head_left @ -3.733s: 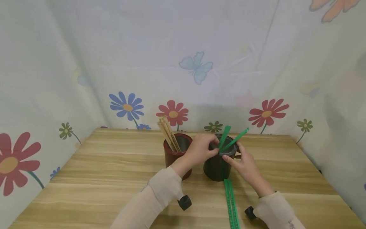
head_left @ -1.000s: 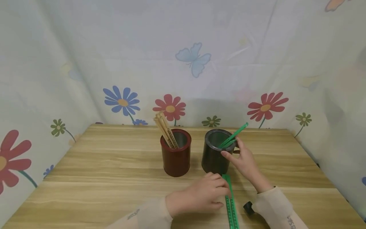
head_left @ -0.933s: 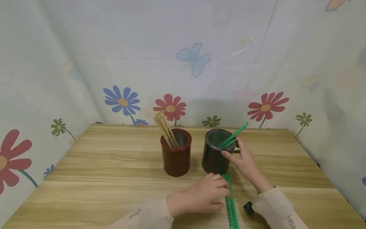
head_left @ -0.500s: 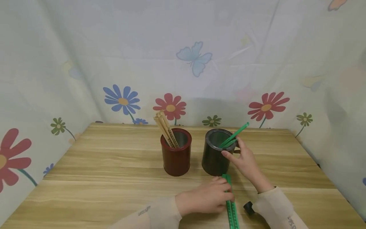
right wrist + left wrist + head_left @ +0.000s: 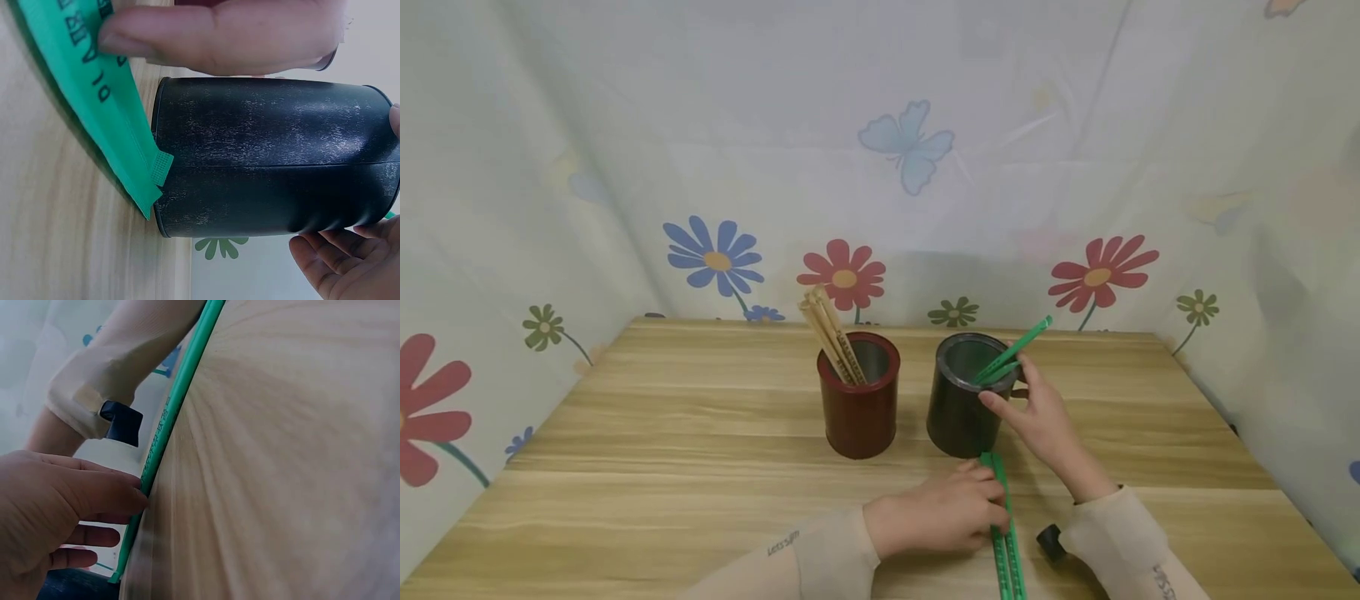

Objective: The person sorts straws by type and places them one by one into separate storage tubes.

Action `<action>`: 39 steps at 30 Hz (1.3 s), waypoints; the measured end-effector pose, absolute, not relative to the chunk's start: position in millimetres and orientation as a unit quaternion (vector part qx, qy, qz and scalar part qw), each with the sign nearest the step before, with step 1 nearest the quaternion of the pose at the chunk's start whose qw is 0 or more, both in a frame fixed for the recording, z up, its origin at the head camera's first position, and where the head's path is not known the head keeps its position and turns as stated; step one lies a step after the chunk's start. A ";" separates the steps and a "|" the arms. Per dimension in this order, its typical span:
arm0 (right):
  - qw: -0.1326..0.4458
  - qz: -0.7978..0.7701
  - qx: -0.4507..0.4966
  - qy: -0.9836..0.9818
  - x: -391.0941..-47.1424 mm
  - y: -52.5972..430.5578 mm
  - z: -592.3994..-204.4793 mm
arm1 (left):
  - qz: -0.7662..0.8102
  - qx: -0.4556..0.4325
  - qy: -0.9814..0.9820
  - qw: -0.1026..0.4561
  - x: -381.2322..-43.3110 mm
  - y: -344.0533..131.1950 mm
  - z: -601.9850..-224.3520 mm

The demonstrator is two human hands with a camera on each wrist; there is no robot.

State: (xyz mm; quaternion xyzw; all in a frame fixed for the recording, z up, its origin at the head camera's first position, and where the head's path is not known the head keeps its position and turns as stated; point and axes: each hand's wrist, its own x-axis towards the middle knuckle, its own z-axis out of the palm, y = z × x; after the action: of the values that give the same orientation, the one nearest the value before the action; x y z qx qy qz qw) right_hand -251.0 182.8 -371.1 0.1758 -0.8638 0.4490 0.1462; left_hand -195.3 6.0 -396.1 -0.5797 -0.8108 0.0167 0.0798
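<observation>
In the head view a dark mug point(image 5: 964, 417) stands upright, with green wrapped sticks point(image 5: 1022, 350) leaning out over its right rim. My right hand point(image 5: 1041, 417) holds this mug at the rim on its handle side, thumb in front and fingers behind. In front of the mug, slim green wrapped sticks point(image 5: 1013, 550) with dark print lie side by side on the table. My left hand point(image 5: 943, 508) is over their left side, and in the left wrist view its thumb and fingers pinch one green wrapped stick point(image 5: 164, 428). The crimped wrapper ends point(image 5: 161, 169) lie by the mug's base.
To the left of the dark mug stands a red-brown cup point(image 5: 860, 417), with several tan wrapped sticks point(image 5: 833, 337) leaning left in it. All of this is on a wood-grain table point(image 5: 700, 433) in front of a flower-printed cloth point(image 5: 1000, 125).
My left hand has come down from the dark mug's rim to the lying sticks and shifted right onto them. One green stick in the mug leans lower. My right hand stays at the mug.
</observation>
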 end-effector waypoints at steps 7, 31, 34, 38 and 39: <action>0.144 0.452 0.178 -0.862 -249.4 181.7 -369.5 | 0.017 -0.577 -0.814 0.074 -195.0 5.2 -396.6; 0.138 0.451 0.175 -0.864 -248.5 181.2 -367.7 | 0.050 -0.605 -0.784 0.128 -202.9 2.4 -403.8; 0.138 0.451 0.174 -0.865 -248.0 181.6 -367.7 | 0.048 -0.610 -0.780 0.129 -203.7 2.4 -403.9; 0.139 0.449 0.174 -0.865 -248.1 182.3 -368.1 | 0.054 -0.616 -0.775 0.130 -204.2 1.9 -403.6; 0.139 0.448 0.173 -0.866 -248.4 182.5 -368.6 | 0.056 -0.617 -0.775 0.130 -204.2 1.8 -403.7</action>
State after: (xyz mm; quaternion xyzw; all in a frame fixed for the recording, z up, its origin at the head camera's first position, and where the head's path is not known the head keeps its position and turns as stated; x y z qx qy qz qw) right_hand -248.4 182.5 -368.6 0.1730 -0.8664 0.4476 0.1386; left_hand -204.2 1.8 -403.7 -0.6165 -0.7745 0.0560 0.1301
